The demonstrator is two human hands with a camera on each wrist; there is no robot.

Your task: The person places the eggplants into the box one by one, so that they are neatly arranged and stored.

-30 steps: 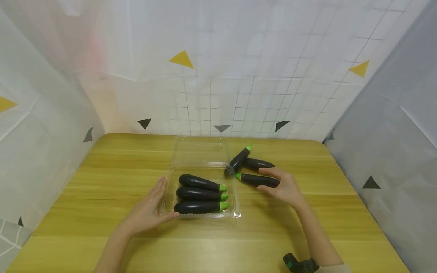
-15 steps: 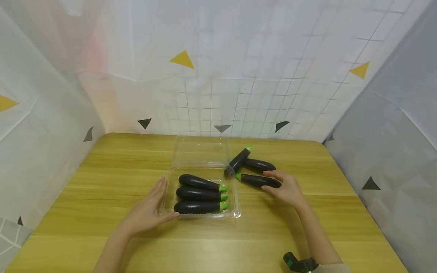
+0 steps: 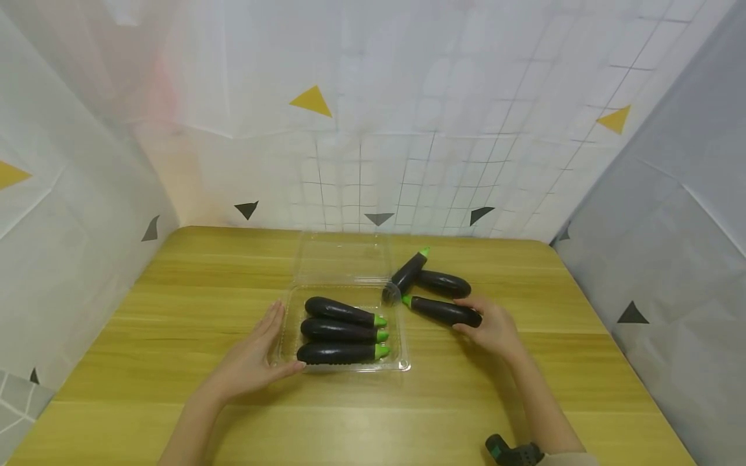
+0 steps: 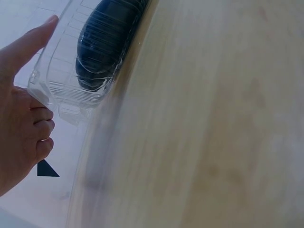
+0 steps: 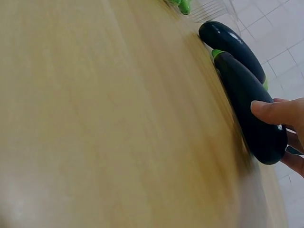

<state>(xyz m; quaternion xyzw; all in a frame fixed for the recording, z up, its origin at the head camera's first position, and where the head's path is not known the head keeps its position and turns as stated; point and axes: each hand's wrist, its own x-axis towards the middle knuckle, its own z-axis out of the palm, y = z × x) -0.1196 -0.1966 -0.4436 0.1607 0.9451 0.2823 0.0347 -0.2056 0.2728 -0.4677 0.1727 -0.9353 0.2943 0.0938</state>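
Observation:
My right hand (image 3: 492, 330) pinches the thick end of an eggplant (image 3: 434, 310), thumb on the near side and fingers on the far side. The eggplant's green stem points left, towards the clear plastic container (image 3: 402, 349). In the right wrist view, the thumb lies across the dark skin of this eggplant (image 5: 259, 118). My left hand (image 3: 250, 366) rests at the container's left end, fingers extended along the side and thumb at the front corner. Three eggplants (image 3: 338, 353) lie side by side in the container, stems to the right.
Behind the pinched eggplant lie two more eggplants, one slanted (image 3: 410, 270) against the container's right back corner and one (image 3: 444, 283) beside it. The container's transparent lid (image 3: 344, 255) lies folded back on the wooden table (image 3: 204, 285). Patterned white sheets (image 3: 262, 168) surround the table.
My right hand has shifted slightly right along the eggplant and closed on its thick end, which has swung a little towards me. The left hand and container have stayed put.

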